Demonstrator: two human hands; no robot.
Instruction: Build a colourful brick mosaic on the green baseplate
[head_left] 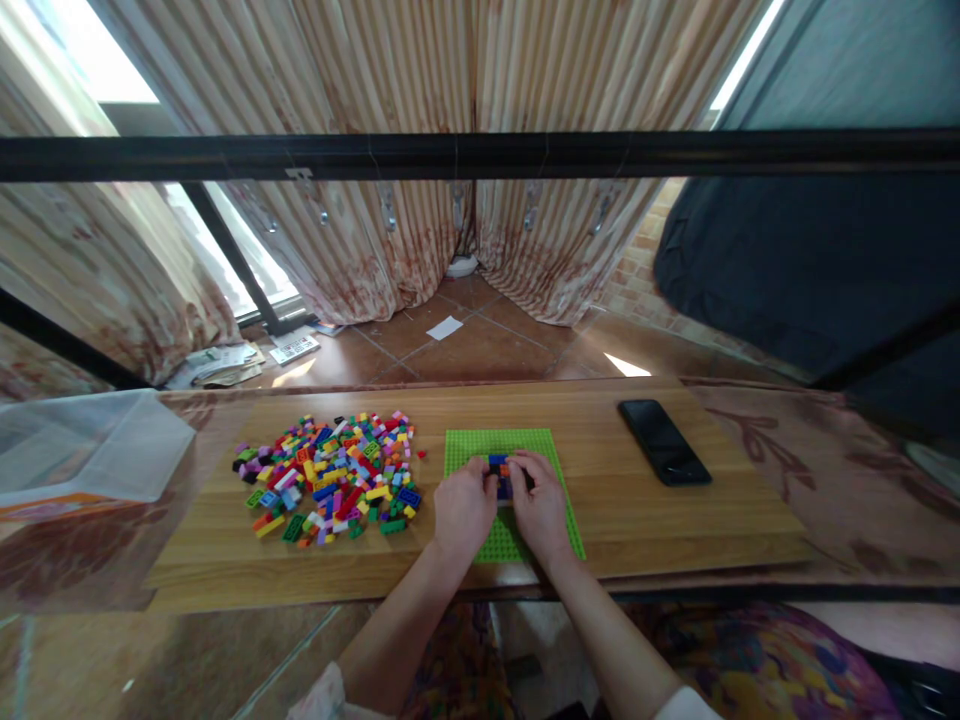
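A green studded baseplate [502, 545] lies on the wooden table, with a small build of toy bricks [498, 460] near its middle. Blue shows at the back of that build, with orange and black between my fingers. My left hand [461, 508] presses in from the left side, fingers curled and closed at the bricks. From the right, my right hand [541, 502] has its fingers bent and closed against the same bricks. The fingers partly cover the build, so I cannot make out which single brick each one grips.
A wide heap of loose multicoloured bricks [337, 478] spreads over the left of the table [600, 545]. One small red brick [421, 454] lies apart. A black phone [664, 442] rests at the right. A clear plastic bin [97, 445] stands beyond the left end.
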